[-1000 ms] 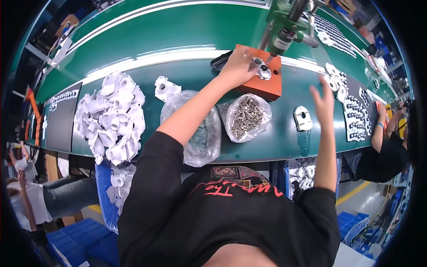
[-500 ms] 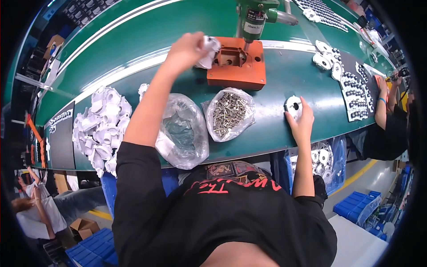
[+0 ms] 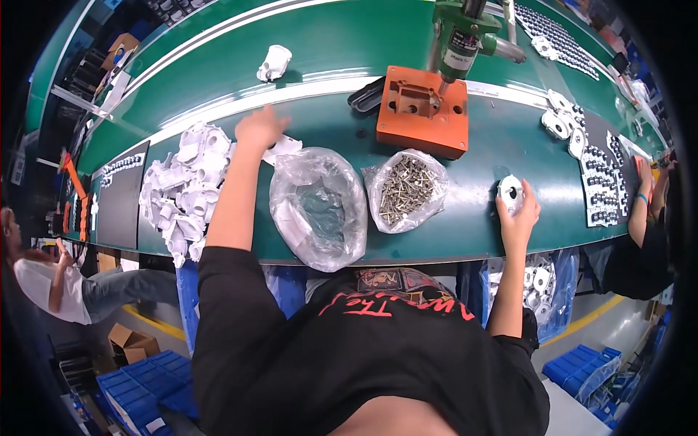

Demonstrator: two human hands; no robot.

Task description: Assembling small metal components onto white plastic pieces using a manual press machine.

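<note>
My left hand point(image 3: 262, 131) is above the bench with its fingers apart and holds nothing. Close by it, a white plastic part point(image 3: 285, 148) lies behind an open clear plastic bag point(image 3: 354, 240). A white cup-shaped housing point(image 3: 274, 62) stands on the green surface beyond the pale rail. At the right, my right hand point(image 3: 520, 216) grips a round white cover point(image 3: 512, 190) with a dark central hole, fingers around its sides. In the middle, the orange fixture block point(image 3: 414, 134) sits under the green press point(image 3: 459, 43), its recess showing no white part.
A pile of white housings point(image 3: 185, 182) lies to the left. A bag of screws point(image 3: 407, 190) sits before the fixture; a black object point(image 3: 367, 96) lies beside it. Rows of black-and-white parts point(image 3: 602, 182) lie right, near another person's arm point(image 3: 640, 211). Below the bench hangs a blue-lined bin point(image 3: 560, 280).
My left hand has let go of the white housing, which now stands beyond the rail, and has come back toward the pile. My right hand still holds the cover. The whole view has shifted.
</note>
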